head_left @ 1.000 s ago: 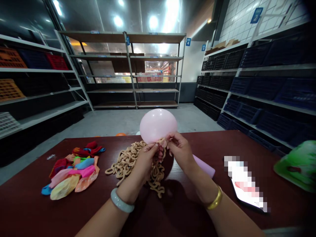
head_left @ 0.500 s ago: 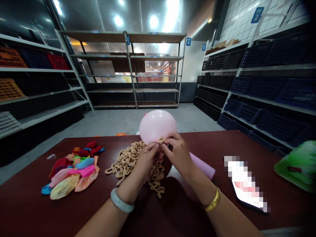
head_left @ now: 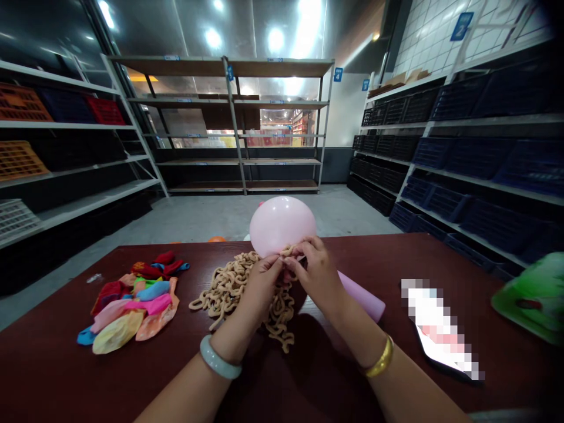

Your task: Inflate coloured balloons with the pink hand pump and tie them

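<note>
Vs a sec ago, the R hand [head_left: 321, 270] sits turned inward, its thumb now right up by the L fingers; the pink balloon [head_left: 283, 226] stays in approx. the same spot. L hand [head_left: 261, 281] is abt where it was. L fingers pinch the balloon at its neck; R thumb + index close on the same spot, w/ a bit of tan cord [head_left: 289, 250] running along the balloon's underside by them. Exact grip partly hidden, can't tell who has the cord. Balloon's round body is inflated, just above & on the far side of the fingers, over the far edge of the tabletop [head_left: 66, 382].

Below & left of the hands: heap of tan links [head_left: 231, 282], partly behind the L wrist. Lilac cylinder [head_left: 362, 298] lies just right of the R hand, partly hidden by it. Far left: pile of limp multicol. balloons [head_left: 132, 308]. Right side: phone [head_left: 440, 335], screen pixelated, then a green pack [head_left: 533, 299] at the R edge.
</note>
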`<action>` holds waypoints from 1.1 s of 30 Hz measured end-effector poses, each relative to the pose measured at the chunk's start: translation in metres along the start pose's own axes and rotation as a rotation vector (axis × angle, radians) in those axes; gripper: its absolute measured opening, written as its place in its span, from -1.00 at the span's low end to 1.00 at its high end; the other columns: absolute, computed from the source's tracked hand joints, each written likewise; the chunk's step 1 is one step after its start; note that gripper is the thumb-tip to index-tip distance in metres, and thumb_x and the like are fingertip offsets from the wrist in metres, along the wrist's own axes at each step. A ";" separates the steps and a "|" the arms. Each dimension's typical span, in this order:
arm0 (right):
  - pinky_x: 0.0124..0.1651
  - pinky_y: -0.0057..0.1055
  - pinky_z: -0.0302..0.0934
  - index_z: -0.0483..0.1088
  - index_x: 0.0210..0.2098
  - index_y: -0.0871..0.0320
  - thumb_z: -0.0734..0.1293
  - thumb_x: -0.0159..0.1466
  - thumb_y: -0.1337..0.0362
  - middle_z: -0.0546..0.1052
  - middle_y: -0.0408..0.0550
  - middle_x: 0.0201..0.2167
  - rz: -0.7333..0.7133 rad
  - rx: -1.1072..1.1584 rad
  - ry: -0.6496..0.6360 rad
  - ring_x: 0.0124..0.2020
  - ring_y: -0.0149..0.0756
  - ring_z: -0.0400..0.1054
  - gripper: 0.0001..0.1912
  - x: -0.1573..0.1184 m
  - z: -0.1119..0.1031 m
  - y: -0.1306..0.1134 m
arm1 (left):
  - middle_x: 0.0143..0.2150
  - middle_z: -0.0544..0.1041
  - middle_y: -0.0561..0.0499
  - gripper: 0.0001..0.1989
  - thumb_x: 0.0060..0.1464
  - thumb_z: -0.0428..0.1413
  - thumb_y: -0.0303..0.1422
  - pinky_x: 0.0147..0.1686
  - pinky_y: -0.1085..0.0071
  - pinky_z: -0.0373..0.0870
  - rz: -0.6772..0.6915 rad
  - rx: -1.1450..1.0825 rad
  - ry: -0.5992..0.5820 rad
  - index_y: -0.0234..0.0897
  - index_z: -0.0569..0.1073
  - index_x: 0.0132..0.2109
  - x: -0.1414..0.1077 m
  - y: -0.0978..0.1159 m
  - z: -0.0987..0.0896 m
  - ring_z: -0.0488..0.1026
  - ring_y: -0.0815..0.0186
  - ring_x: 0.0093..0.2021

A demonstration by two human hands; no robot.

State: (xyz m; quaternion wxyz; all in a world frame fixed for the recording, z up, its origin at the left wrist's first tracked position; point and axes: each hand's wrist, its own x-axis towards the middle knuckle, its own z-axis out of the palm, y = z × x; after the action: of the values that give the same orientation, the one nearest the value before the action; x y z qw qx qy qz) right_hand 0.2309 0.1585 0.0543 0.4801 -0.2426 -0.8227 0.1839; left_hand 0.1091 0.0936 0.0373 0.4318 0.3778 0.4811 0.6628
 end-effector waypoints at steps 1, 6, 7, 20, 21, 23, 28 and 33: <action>0.01 -0.18 0.23 0.40 -0.29 0.12 0.33 0.21 0.29 0.38 0.06 -0.16 0.001 -0.015 0.006 -0.10 -0.13 0.30 -0.93 0.000 0.000 0.000 | -0.56 0.37 0.09 -0.74 0.04 0.15 -0.19 -0.54 0.51 0.20 0.016 0.025 -0.003 -0.32 0.47 -0.39 0.000 0.000 0.001 0.27 0.42 -0.56; 0.02 -0.21 0.21 0.45 -0.34 0.14 0.25 0.26 0.33 0.38 0.07 -0.18 0.037 -0.008 0.000 -0.12 -0.17 0.31 -0.87 0.001 -0.001 0.002 | -0.55 0.39 0.05 -0.72 0.06 0.13 -0.21 -0.50 0.49 0.21 0.087 0.177 -0.007 -0.33 0.44 -0.47 -0.001 0.001 0.002 0.28 0.40 -0.53; 0.02 -0.22 0.21 0.45 -0.36 0.14 0.24 0.26 0.33 0.38 0.05 -0.20 0.051 0.015 -0.010 -0.13 -0.18 0.31 -0.85 0.002 -0.002 0.004 | -0.57 0.39 0.06 -0.72 0.07 0.12 -0.20 -0.52 0.49 0.20 0.070 0.177 -0.008 -0.32 0.45 -0.46 -0.001 0.001 0.002 0.28 0.40 -0.54; -0.03 -0.31 0.21 0.47 -0.43 0.14 0.31 0.23 0.32 0.36 -0.03 -0.26 0.052 0.136 -0.086 -0.15 -0.25 0.27 -0.87 0.007 -0.005 0.003 | -0.53 0.41 0.06 -0.75 0.02 0.16 -0.20 -0.55 0.51 0.26 0.004 -0.006 -0.014 -0.34 0.48 -0.38 0.000 0.000 -0.002 0.31 0.41 -0.55; -0.03 -0.31 0.21 0.47 -0.42 0.14 0.31 0.23 0.33 0.36 -0.03 -0.25 0.016 0.083 -0.086 -0.15 -0.25 0.27 -0.88 0.006 -0.006 0.002 | -0.54 0.42 0.05 -0.75 0.01 0.16 -0.19 -0.55 0.50 0.27 -0.012 -0.009 -0.001 -0.34 0.48 -0.38 0.000 0.000 -0.001 0.32 0.41 -0.55; -0.02 -0.28 0.20 0.47 -0.39 0.14 0.31 0.23 0.34 0.36 0.00 -0.22 -0.050 -0.052 -0.091 -0.14 -0.22 0.26 -0.90 0.004 -0.006 -0.002 | -0.53 0.44 0.03 -0.75 -0.01 0.17 -0.20 -0.55 0.49 0.29 -0.047 -0.020 0.029 -0.34 0.48 -0.36 -0.001 -0.001 -0.001 0.35 0.38 -0.54; -0.06 -0.23 0.23 0.46 -0.31 0.11 0.27 0.26 0.36 0.41 0.04 -0.12 -0.166 -0.364 -0.151 -0.11 -0.14 0.26 -0.88 -0.005 -0.002 -0.013 | -0.52 0.44 0.04 -0.79 -0.02 0.17 -0.25 -0.61 0.53 0.19 -0.104 -0.070 0.089 -0.33 0.50 -0.30 -0.001 -0.002 0.002 0.32 0.40 -0.56; 0.00 -0.22 0.23 0.46 -0.24 0.15 0.23 0.32 0.34 0.48 0.04 -0.11 -0.179 -0.336 -0.134 -0.07 -0.14 0.30 -0.84 -0.008 0.004 -0.010 | -0.44 0.50 0.02 -0.81 -0.03 0.19 -0.28 -0.47 0.51 0.26 -0.014 -0.146 0.111 -0.32 0.51 -0.30 0.000 -0.006 0.005 0.35 0.40 -0.50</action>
State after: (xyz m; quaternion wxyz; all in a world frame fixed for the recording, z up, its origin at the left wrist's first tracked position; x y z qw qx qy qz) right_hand 0.2288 0.1456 0.0516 0.3915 -0.2323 -0.8902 0.0164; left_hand 0.1148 0.0965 0.0330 0.4352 0.3047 0.4575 0.7131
